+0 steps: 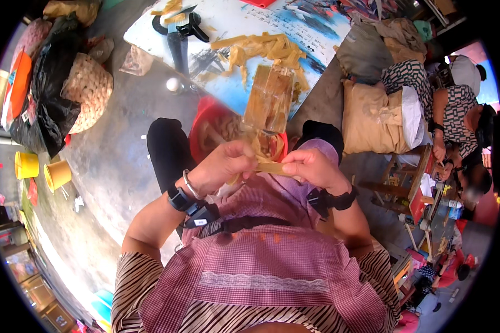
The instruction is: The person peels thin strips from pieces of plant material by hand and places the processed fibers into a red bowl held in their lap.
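Note:
Between my two hands a flat yellow-tan strip (270, 167) is held over my lap. My left hand (228, 164) pinches its left end, with a looser piece of the same stuff hanging below the fingers. At the other end, the thumb and fingers of my right hand (316, 168) close on the strip. Just beyond my hands, between my knees, stands a red basin (199, 126) with pale and reddish pieces inside. A clear plastic pack of tan strips (269, 100) lies at the near corner of the table, partly above the basin.
The white, blue-painted tabletop (216, 83) bears a heap of loose tan strips (269, 47) and a black-handled tool (190, 28). Sacks (372, 119) and a wooden stool (397, 186) are at right, near other people. Yellow buckets (57, 175) and a black bag (53, 83) stand left.

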`<state>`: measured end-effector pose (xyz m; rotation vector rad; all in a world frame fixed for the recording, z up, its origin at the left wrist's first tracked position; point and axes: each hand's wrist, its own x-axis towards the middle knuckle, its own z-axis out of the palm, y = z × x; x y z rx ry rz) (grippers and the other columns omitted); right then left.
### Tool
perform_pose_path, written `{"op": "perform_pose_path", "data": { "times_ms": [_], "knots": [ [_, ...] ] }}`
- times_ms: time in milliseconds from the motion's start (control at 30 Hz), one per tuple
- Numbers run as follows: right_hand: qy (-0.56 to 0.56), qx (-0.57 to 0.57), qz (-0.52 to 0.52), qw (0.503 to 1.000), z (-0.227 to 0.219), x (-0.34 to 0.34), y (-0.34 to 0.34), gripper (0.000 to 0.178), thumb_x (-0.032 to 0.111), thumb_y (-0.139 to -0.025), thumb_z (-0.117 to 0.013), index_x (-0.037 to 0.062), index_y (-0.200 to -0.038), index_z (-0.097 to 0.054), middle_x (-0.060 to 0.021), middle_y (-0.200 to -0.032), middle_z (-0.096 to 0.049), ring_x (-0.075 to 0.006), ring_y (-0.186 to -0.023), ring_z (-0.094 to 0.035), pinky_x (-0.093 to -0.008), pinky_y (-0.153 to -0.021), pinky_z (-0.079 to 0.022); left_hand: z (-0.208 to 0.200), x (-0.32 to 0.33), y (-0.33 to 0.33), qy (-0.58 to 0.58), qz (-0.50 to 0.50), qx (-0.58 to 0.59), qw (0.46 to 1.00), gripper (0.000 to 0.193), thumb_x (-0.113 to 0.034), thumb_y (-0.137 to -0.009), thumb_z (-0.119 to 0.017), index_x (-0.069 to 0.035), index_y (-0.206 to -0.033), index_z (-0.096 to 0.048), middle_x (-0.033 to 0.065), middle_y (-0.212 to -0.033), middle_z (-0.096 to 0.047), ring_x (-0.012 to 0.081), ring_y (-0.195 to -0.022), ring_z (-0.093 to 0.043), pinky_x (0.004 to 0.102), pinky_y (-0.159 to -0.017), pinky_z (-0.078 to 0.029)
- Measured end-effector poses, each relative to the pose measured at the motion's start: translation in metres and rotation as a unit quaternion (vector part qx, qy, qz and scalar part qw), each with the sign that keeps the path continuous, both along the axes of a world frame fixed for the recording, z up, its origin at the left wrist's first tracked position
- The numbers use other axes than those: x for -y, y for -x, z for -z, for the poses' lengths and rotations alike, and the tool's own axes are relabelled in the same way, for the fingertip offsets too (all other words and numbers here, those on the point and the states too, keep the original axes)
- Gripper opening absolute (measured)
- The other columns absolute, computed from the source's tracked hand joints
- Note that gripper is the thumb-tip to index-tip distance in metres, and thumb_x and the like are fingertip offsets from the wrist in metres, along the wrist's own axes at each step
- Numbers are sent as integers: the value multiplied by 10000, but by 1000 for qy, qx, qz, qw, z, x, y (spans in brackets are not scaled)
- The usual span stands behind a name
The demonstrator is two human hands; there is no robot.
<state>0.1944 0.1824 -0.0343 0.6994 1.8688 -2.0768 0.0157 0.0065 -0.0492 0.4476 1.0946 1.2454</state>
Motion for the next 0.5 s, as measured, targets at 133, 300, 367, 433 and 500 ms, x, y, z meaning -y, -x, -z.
{"op": "perform_pose_path", "data": {
  "times_ms": [133, 300, 367, 433, 500],
  "knots": [
    [-232, -35, -76, 969, -4, -23, 9, 161, 175, -884, -606, 45, -966, -652, 12, -696, -602, -71, -648, -553, -239, -607, -456, 1, -26, 21, -113, -33, -343, 932, 61, -54, -858, -573, -35, -825, -525, -11, -723, -549, 49, -624, -495, 200, -560, -410],
    [-241, -71, 165, 954, -16, -28, 43, 202, 193, -887, -598, -5, -879, -633, -5, -644, -570, -57, -604, -514, -244, -567, -433, -23, -62, 35, -129, -138, -504, 843, 47, -46, -853, -567, -4, -864, -548, 33, -732, -579, 80, -653, -520, 244, -601, -439],
    [-280, -79, 174, 941, 1, -37, 54, 206, 193, -889, -593, -8, -864, -631, -3, -639, -566, -60, -600, -514, -243, -557, -425, -11, -71, 42, -110, -150, -587, 788, 73, -75, -857, -558, -8, -886, -550, 82, -703, -596, 118, -646, -572, 264, -589, -450],
    [-285, -59, 180, 940, 17, -45, 55, 225, 217, -892, -591, 0, -844, -625, 0, -624, -561, -58, -557, -500, -235, -513, -392, 1, -74, 45, -57, -149, -650, 743, 84, -89, -856, -555, -12, -889, -550, 94, -681, -596, 139, -636, -589, 273, -584, -454],
    [-310, -33, 219, 925, 32, -56, 42, 228, 242, -898, -595, 25, -837, -629, 20, -606, -541, -39, -531, -476, -201, -477, -357, 8, -59, 57, -11, -159, -597, 786, 77, -95, -857, -544, -24, -885, -557, 125, -681, -602, 207, -616, -606, 296, -583, -467]
  ]
}}
